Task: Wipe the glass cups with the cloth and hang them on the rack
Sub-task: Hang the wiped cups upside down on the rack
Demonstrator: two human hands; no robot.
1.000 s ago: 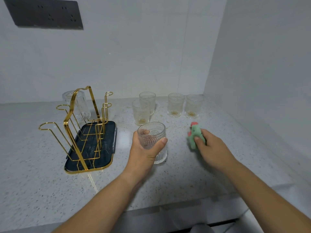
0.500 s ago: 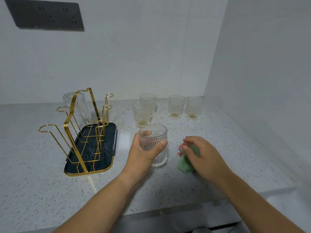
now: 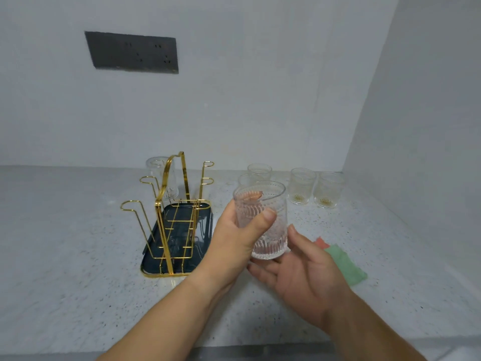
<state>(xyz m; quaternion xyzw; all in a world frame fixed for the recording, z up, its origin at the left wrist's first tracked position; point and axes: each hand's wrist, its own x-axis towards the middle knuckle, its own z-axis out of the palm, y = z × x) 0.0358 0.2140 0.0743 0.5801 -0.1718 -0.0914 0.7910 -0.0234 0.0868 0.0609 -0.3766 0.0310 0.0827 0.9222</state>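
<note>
The glass cup [image 3: 276,204] is gripped by the left hand [image 3: 234,243], mouth up, axis near vertical; the right hand [image 3: 307,280] is held slack under its base.

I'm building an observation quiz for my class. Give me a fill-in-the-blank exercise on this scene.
The green cloth lies on the ___. The left hand grips a cup, while the right hand at its base is ___, holding nothing. The gold rack carries ___ hanging cup. Behind the held cup, ___ other cups stand upright.
Missing: counter; open; one; four.
</note>
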